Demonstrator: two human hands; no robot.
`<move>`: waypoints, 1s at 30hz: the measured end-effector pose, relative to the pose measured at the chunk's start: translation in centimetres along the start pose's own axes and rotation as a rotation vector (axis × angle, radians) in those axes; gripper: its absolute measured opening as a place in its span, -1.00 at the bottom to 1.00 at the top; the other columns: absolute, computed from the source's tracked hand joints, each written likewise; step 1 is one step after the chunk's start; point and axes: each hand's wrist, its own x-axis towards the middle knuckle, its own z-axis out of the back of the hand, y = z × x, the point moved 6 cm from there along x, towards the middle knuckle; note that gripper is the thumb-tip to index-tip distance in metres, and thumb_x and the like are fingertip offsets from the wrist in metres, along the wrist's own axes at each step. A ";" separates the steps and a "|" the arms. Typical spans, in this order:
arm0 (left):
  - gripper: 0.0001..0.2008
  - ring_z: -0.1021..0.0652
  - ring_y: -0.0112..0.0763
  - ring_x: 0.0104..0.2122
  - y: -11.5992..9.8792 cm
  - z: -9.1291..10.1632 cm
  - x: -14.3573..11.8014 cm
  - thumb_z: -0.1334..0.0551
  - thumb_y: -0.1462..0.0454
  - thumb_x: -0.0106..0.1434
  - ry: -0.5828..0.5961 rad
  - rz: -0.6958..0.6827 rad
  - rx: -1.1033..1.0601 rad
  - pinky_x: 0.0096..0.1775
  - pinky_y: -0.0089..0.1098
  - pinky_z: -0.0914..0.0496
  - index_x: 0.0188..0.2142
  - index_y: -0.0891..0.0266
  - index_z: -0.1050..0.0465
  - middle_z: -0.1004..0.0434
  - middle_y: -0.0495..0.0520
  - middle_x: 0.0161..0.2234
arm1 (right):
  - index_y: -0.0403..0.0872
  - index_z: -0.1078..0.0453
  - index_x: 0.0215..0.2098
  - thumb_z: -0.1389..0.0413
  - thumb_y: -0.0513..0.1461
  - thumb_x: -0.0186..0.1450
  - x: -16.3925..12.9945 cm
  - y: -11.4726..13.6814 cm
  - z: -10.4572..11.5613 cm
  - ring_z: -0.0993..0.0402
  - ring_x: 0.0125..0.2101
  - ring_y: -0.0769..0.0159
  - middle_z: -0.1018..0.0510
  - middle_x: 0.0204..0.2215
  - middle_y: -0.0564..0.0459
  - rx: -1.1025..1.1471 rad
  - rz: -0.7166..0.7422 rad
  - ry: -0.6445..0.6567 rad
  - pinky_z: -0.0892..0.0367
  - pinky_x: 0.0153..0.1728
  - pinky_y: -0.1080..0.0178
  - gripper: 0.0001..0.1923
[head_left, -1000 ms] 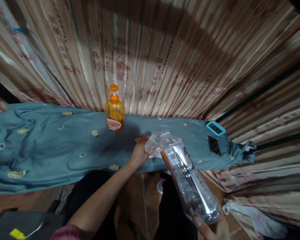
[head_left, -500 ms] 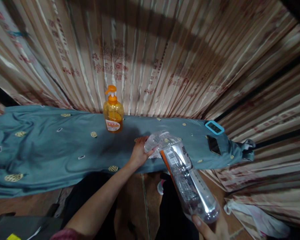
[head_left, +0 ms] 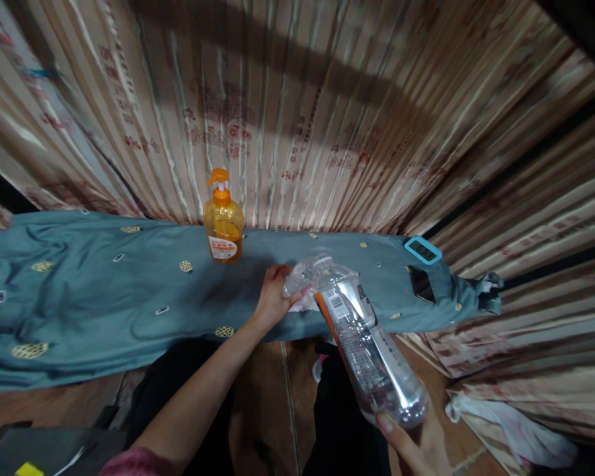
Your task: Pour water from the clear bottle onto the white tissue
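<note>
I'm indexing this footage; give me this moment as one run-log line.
left hand: holding clear container | right hand: holding clear bottle near base, neck end at container | orange pump bottle: upright on teal cloth

One left hand [head_left: 272, 296] and one right hand [head_left: 416, 446] make two; one clear bottle [head_left: 374, 357] and one pump bottle [head_left: 223, 228] (so two bottles altogether); one clear container [head_left: 296, 281], one phone [head_left: 422, 285], one digital clock [head_left: 423, 250] and one teal cloth [head_left: 94, 297].
</note>
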 end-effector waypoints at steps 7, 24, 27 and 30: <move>-0.60 -0.52 -0.25 -0.21 -0.6 0.6 0.2 -0.40 0.23 0.14 0.026 0.008 0.026 -0.10 -0.22 -0.50 -0.03 0.27 -0.45 -0.45 0.17 -0.09 | -0.12 -0.27 0.06 -0.29 0.25 0.00 -0.1 0.9 -0.5 -0.54 -0.17 0.01 -0.60 -0.16 -0.11 0.044 -0.007 0.032 -0.33 -0.06 0.11 -0.12; -0.45 -0.57 -0.31 -0.43 -0.9 0.4 0.0 -0.34 0.16 0.24 0.204 0.157 0.212 -0.36 -0.42 -0.37 0.18 0.29 -0.34 -0.54 -0.01 -0.47 | -0.09 -0.25 0.05 -0.32 0.23 -0.05 0.0 0.6 -0.6 -0.54 -0.19 -0.04 -0.60 -0.20 -0.11 0.049 -0.020 0.012 -0.34 -0.09 0.04 -0.11; -0.43 -0.57 -0.31 -0.44 -0.8 0.1 -0.2 -0.33 0.17 0.25 0.203 0.168 0.197 -0.35 -0.42 -0.37 0.20 0.32 -0.32 -0.54 -0.01 -0.48 | -0.10 -0.24 0.06 -0.32 0.23 -0.07 0.1 0.3 -0.6 -0.54 -0.19 -0.05 -0.60 -0.20 -0.12 0.062 -0.026 0.018 -0.33 -0.08 0.04 -0.09; -0.42 -0.56 -0.31 -0.46 -0.8 -0.1 -0.4 -0.32 0.17 0.27 0.194 0.170 0.177 -0.36 -0.42 -0.37 0.22 0.32 -0.30 -0.54 -0.01 -0.48 | -0.09 -0.27 0.04 -0.33 0.18 -0.04 0.2 0.2 -0.5 -0.54 -0.18 -0.05 -0.61 -0.21 -0.10 0.062 -0.002 0.026 -0.33 -0.08 0.04 -0.17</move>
